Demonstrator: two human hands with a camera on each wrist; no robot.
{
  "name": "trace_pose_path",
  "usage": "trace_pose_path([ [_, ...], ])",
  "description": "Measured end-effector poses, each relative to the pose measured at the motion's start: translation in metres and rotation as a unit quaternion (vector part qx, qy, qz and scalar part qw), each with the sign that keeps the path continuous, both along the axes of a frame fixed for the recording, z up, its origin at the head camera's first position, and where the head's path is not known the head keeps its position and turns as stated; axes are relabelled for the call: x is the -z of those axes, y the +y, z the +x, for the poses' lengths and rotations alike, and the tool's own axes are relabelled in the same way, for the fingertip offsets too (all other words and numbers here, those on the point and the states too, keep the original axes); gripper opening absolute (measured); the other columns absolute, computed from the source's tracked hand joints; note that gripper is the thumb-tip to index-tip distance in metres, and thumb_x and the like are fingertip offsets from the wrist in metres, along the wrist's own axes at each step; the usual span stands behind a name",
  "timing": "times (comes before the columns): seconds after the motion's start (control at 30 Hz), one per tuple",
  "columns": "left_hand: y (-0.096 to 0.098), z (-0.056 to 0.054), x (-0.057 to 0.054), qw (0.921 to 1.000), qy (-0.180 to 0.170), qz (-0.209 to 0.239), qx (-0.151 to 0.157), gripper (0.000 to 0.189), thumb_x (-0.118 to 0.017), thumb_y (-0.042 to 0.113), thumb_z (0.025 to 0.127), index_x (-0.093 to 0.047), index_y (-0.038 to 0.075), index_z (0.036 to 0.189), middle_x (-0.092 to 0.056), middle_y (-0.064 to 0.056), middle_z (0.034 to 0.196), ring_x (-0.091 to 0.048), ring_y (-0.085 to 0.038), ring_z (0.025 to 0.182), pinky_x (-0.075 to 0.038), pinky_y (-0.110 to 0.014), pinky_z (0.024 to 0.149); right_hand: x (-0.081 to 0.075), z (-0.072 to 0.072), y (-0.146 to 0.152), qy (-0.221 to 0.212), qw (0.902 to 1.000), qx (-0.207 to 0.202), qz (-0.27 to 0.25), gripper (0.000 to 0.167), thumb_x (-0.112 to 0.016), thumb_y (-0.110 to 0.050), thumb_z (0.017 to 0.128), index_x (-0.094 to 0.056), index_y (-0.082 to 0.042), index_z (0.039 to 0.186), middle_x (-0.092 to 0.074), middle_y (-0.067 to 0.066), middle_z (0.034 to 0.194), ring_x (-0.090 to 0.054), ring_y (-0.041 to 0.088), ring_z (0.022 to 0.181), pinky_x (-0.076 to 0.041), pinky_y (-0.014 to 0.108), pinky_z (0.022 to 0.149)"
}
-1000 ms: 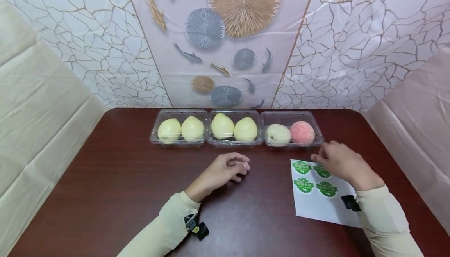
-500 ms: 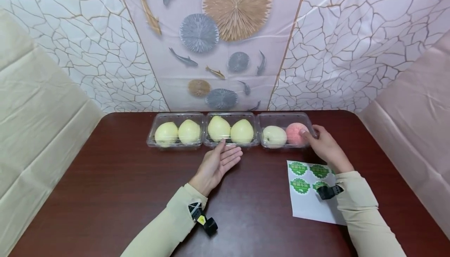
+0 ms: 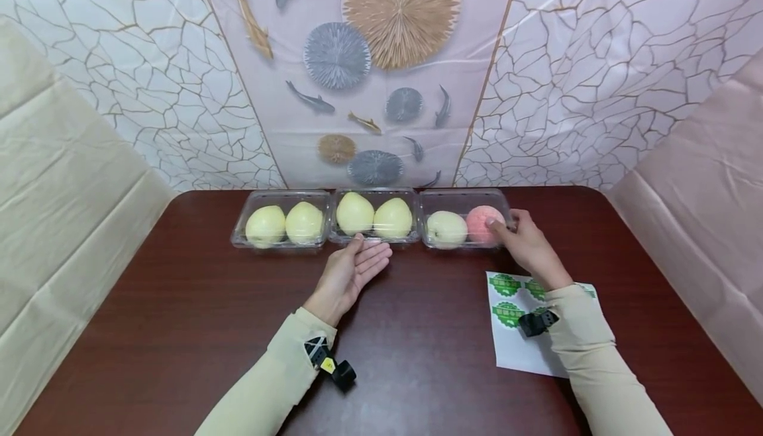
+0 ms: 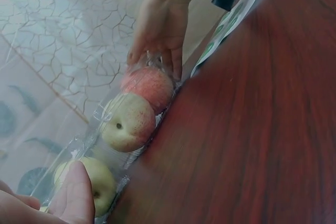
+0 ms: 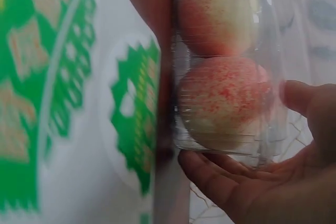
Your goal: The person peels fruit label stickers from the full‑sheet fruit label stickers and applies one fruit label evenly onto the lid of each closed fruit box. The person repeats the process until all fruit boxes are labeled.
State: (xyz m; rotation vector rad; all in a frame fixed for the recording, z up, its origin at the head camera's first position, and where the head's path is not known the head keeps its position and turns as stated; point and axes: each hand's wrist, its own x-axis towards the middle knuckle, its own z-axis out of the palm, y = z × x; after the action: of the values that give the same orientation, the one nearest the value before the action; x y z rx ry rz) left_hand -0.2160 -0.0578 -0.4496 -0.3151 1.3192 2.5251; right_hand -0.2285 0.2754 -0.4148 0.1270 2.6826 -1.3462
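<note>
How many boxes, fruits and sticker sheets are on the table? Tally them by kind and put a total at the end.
Clear plastic boxes: 3
Fruits: 6
Sticker sheet: 1
Total: 10

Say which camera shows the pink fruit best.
The right wrist view: the pink fruit looks largest there, its red speckles plain. The head view shows it small, its edge overlapped by the right hand; the left wrist, partly behind the paler fruit.
</note>
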Motion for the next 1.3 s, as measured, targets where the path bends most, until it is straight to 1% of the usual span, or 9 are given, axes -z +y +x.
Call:
trace_pose_path([
  [0.13,-0.004,-0.003,-0.002,1.0000,-0.001,-0.003,-0.009,0.048,-0.044,0.027,0.116,-0.056,-0.014,0.139,-0.069,-0.028,0.130,-0.075,-0.025,0.107,-0.060,-0.035,0.095,0.006,-0.001,-0.004,-0.002,0.9996,0.004,-0.027,0.095,-0.046,-0.062,0.106,-0.007,0.002,0.164,-0.027,0.036,0.163,-0.033,0.047,0.150,-0.033,0.065,0.119],
  [0.33,-0.009,-0.005,-0.001,0.9999,0.004,-0.011,-0.006,0.049,-0.044,0.027,0.116,-0.055,-0.014,0.141,-0.073,-0.023,0.123,-0.075,-0.023,0.104,-0.060,-0.033,0.093,0.010,-0.001,-0.003,-0.006,0.9978,0.009,-0.066,0.098,-0.049,-0.067,0.103,-0.007,-0.003,0.165,-0.020,0.033,0.166,-0.025,0.046,0.155,-0.026,0.067,0.121],
  [0.47,-0.012,-0.008,-0.004,0.9999,0.005,-0.013,-0.008,0.048,-0.044,0.026,0.116,-0.055,-0.013,0.141,-0.072,-0.023,0.124,-0.075,-0.023,0.104,-0.060,-0.033,0.094,0.005,0.000,-0.002,-0.018,0.9979,-0.002,-0.063,0.103,-0.044,-0.073,0.101,-0.002,-0.006,0.167,-0.016,0.031,0.169,-0.023,0.047,0.156,-0.024,0.070,0.121],
  [0.6,-0.016,-0.010,-0.004,0.9997,0.006,-0.010,-0.019,0.049,-0.043,0.026,0.116,-0.054,-0.013,0.142,-0.072,-0.023,0.124,-0.075,-0.023,0.104,-0.060,-0.032,0.093,0.002,-0.001,-0.006,-0.032,0.9951,-0.018,-0.092,0.095,-0.036,-0.069,0.106,-0.001,-0.006,0.168,-0.023,0.030,0.167,-0.025,0.045,0.155,-0.021,0.066,0.124],
  [0.73,-0.019,-0.011,-0.001,0.9997,0.006,-0.007,-0.024,0.051,-0.043,0.028,0.116,-0.053,-0.013,0.143,-0.070,-0.025,0.129,-0.075,-0.024,0.108,-0.059,-0.033,0.095,0.003,0.000,-0.008,-0.055,0.9890,-0.028,-0.134,0.083,-0.032,-0.057,0.112,0.005,-0.010,0.170,-0.013,0.026,0.172,-0.011,0.041,0.161,-0.015,0.061,0.127],
  [0.9,-0.022,-0.016,-0.003,0.9994,0.006,-0.008,-0.032,0.053,-0.042,0.031,0.116,-0.052,-0.013,0.144,-0.068,-0.026,0.134,-0.074,-0.024,0.109,-0.058,-0.034,0.099,0.004,-0.004,-0.008,-0.083,0.9798,-0.054,-0.174,0.083,-0.034,-0.058,0.112,0.017,-0.025,0.168,0.009,0.013,0.177,0.011,0.036,0.161,-0.001,0.063,0.127],
  [1.0,-0.024,-0.018,-0.005,0.9993,0.003,-0.007,-0.036,0.054,-0.041,0.032,0.116,-0.051,-0.013,0.145,-0.065,-0.027,0.137,-0.074,-0.023,0.108,-0.057,-0.035,0.101,0.004,-0.005,-0.008,-0.097,0.9759,-0.074,-0.181,0.087,-0.037,-0.061,0.110,0.023,-0.032,0.165,0.019,0.008,0.175,0.019,0.036,0.159,0.003,0.068,0.125],
  [1.1,-0.028,-0.019,-0.006,0.9993,-0.003,-0.004,-0.038,0.055,-0.040,0.033,0.116,-0.049,-0.012,0.147,-0.064,-0.027,0.139,-0.074,-0.023,0.107,-0.055,-0.035,0.104,0.003,-0.005,-0.010,-0.106,0.9768,-0.087,-0.165,0.091,-0.040,-0.063,0.108,0.026,-0.034,0.164,0.024,0.009,0.174,0.022,0.040,0.158,0.002,0.075,0.121],
  [1.3,-0.036,-0.019,-0.006,0.9986,-0.019,0.002,-0.050,0.057,-0.038,0.035,0.116,-0.047,-0.011,0.149,-0.072,-0.018,0.120,-0.075,-0.021,0.103,-0.055,-0.035,0.104,0.003,-0.001,-0.020,-0.107,0.9789,-0.100,-0.143,0.095,-0.043,-0.064,0.107,0.028,-0.035,0.163,0.021,0.012,0.174,0.018,0.043,0.159,-0.005,0.081,0.117],
])
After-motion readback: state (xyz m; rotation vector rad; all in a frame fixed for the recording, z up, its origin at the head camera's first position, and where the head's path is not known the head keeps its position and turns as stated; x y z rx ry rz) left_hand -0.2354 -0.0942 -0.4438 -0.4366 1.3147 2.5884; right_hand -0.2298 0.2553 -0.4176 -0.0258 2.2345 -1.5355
